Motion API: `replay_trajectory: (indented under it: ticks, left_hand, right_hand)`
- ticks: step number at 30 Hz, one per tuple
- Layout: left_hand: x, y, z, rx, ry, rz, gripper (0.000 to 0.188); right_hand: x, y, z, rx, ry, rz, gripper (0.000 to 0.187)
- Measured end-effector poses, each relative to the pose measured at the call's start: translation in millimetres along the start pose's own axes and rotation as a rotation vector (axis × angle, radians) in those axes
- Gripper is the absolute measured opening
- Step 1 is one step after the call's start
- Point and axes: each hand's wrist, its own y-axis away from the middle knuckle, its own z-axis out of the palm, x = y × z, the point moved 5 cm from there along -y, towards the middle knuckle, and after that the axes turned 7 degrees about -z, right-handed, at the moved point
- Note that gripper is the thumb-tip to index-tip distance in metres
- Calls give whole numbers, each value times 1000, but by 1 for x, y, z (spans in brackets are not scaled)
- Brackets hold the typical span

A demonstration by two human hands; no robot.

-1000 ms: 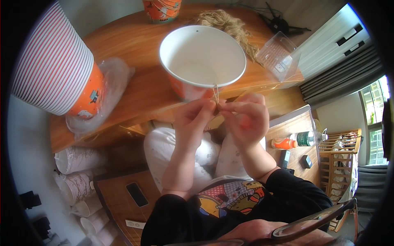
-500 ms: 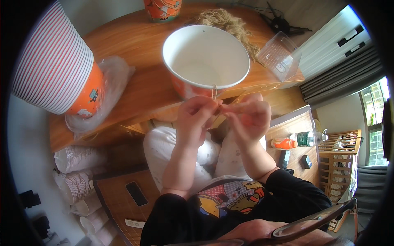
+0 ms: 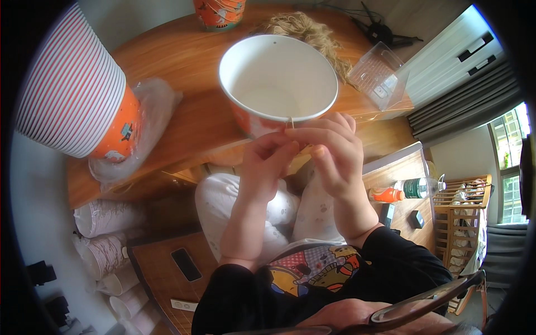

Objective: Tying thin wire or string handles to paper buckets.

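A large paper bucket (image 3: pixel 251 109), white inside and orange outside, stands at the near edge of the wooden table. A thin tan cord (image 3: pixel 291 120) loops over its near rim and runs down to my fingers. My left hand (image 3: pixel 265 164) is closed, thumb and forefinger pinching the cord just below the rim. Against those fingertips reaches the stretched forefinger of my right hand (image 3: pixel 338 153); its thumb stands apart, and its other fingers are loosely curled. The knot or cord end between the hands is hidden.
A leaning stack of orange buckets (image 3: pixel 78 84) rests by a plastic bag (image 3: pixel 153 111) at left. Behind the bucket lie a tangle of tan cords (image 3: pixel 304 33), a clear plastic box (image 3: pixel 379 75) and another orange bucket (image 3: pixel 219 14). Bottles (image 3: pixel 413 188) lie on a side table at right.
My right hand has gone from a pinch to a looser pose, its forefinger stretched toward the cord and its thumb moved away. My left hand keeps its pinch.
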Motion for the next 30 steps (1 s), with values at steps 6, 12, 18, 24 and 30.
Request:
replay_trajectory:
  ticks: [6, 12, 18, 24, 30]
  left_hand:
    - [-5, -1, -5, 0, -115, -51, 6]
    - [-6, -3, -3, -20, -166, -37, 10]
    - [-4, -2, -2, 20, -217, -41, 10]
    - [-2, -3, -1, -30, -78, 38, 12]
    - [-3, -2, -4, -91, -64, 74, 32]
  right_hand:
    - [5, -4, 7, -35, -30, 58, 18]
    - [8, -2, 7, 0, -75, 82, 18]
    - [10, 1, 8, 14, -111, 134, 19]
    - [12, 20, 5, 194, -91, 92, 30]
    - [-1, 29, -1, 389, 90, -135, 34]
